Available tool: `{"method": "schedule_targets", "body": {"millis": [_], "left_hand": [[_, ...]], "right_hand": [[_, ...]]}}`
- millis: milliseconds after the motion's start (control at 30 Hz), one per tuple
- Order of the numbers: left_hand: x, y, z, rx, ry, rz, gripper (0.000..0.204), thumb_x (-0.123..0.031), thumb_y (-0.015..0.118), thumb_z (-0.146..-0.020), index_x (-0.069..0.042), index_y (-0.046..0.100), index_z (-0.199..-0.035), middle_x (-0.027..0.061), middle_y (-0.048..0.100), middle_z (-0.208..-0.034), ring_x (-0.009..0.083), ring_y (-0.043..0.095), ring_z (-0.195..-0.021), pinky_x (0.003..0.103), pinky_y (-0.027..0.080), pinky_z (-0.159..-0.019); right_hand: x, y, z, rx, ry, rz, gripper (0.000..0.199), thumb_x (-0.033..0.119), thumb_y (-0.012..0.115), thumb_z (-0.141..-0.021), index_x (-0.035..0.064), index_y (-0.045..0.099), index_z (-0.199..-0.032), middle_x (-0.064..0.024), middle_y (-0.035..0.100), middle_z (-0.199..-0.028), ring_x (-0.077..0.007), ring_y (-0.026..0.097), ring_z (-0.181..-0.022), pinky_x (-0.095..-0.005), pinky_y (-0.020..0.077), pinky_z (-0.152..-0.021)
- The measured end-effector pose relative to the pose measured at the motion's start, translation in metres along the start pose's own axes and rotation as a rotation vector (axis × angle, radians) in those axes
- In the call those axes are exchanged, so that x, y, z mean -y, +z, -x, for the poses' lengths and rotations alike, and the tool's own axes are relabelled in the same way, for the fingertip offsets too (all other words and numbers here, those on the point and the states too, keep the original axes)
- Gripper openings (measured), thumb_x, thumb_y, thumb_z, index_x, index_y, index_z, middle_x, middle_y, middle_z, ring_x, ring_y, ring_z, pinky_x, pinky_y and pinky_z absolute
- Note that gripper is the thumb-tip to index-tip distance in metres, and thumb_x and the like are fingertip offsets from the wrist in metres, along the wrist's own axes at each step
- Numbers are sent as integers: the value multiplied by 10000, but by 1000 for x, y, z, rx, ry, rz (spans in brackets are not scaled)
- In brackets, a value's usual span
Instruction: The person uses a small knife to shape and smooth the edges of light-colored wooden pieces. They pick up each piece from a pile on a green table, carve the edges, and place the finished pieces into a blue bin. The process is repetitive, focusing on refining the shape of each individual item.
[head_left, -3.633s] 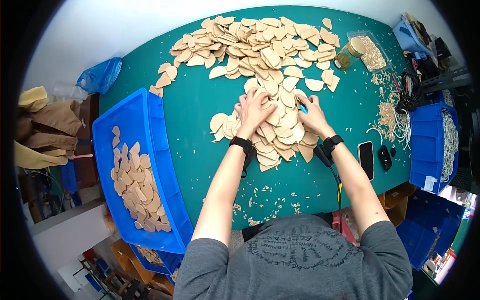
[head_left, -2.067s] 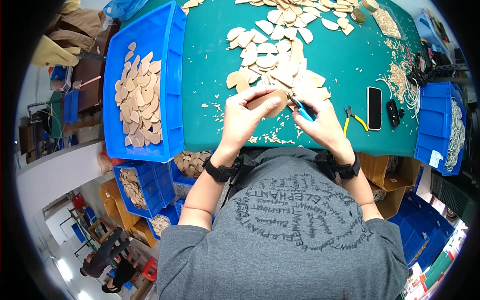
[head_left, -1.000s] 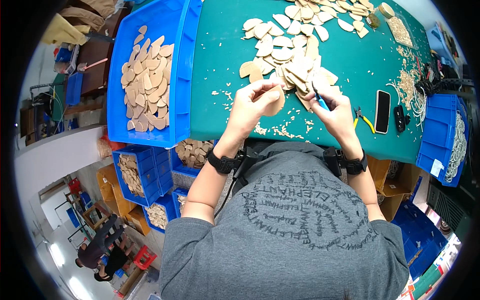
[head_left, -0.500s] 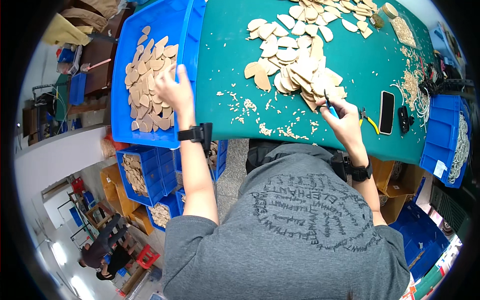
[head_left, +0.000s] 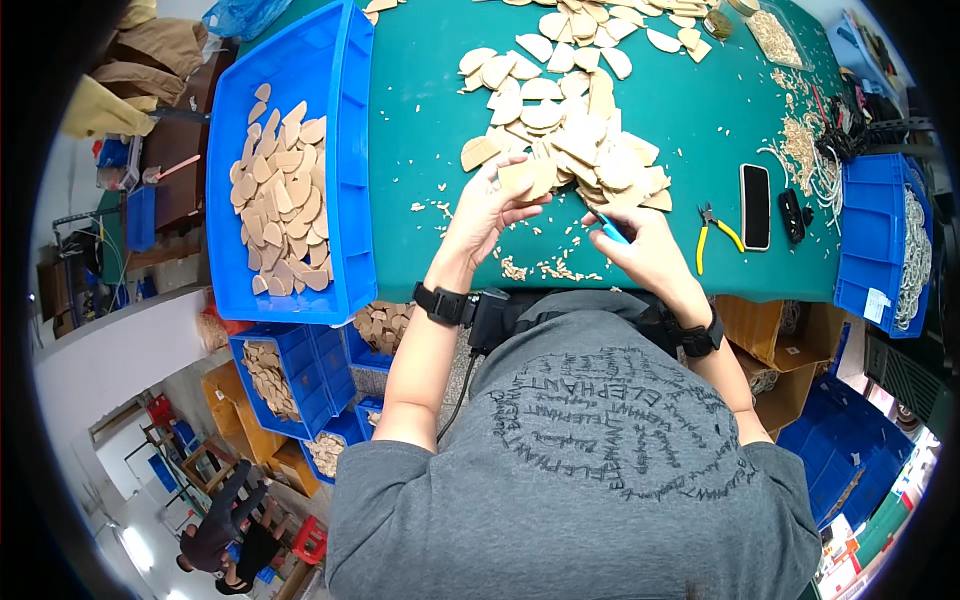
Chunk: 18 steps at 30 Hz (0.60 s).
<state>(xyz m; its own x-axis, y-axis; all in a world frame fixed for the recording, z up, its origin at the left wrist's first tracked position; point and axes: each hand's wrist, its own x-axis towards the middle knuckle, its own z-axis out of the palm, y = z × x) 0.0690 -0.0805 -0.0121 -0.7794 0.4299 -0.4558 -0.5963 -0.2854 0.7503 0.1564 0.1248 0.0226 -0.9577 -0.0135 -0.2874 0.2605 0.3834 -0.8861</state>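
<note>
My left hand (head_left: 484,215) is closed on a tan half-round piece (head_left: 528,179), thin and wood-like, in front of the pile. My right hand (head_left: 645,245) grips a slim blue-handled tool (head_left: 612,232) with a narrow dark tip; its exact kind is hidden by the fingers. Just beyond both hands lies a loose pile of similar half-round pieces (head_left: 590,140) on the green table (head_left: 430,110). Small pale chips (head_left: 560,268) are scattered near my hands. At the left, a blue bin (head_left: 350,170) holds many more such pieces.
Yellow-handled cutters (head_left: 717,238), a phone (head_left: 755,207) and a small black object (head_left: 795,215) lie right of my right hand. A blue crate (head_left: 868,235) with pale cord stands at the right edge. More blue bins (head_left: 325,375) stand below the table; two people are farther off.
My left hand has come from the blue bin rightward to the pile and now holds a half-round piece. My right hand has moved slightly down-left, still gripping the blue-handled tool. The view has shifted.
</note>
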Motion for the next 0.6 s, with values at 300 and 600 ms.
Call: {"method": "schedule_targets", "body": {"millis": [300,600], "left_hand": [[-17,25,40,40,101,-158,365,-78,693,-828,-18,563,-1164,115,641,-1050,159,661,-869,271,599,-675],[-16,34,49,-19,238,-237,332,-134,728,-830,4,625,-1114,104,644,-1050,152,651,-878,253,585,-661]], "right_hand": [[25,3,-4,32,-58,22,271,154,641,-786,3,667,-1010,-94,667,-818,-134,617,-724,-266,493,-692],[24,3,-4,-29,-132,60,249,143,640,-784,4,672,-989,-72,650,-763,-109,595,-683,-250,485,-654]]}}
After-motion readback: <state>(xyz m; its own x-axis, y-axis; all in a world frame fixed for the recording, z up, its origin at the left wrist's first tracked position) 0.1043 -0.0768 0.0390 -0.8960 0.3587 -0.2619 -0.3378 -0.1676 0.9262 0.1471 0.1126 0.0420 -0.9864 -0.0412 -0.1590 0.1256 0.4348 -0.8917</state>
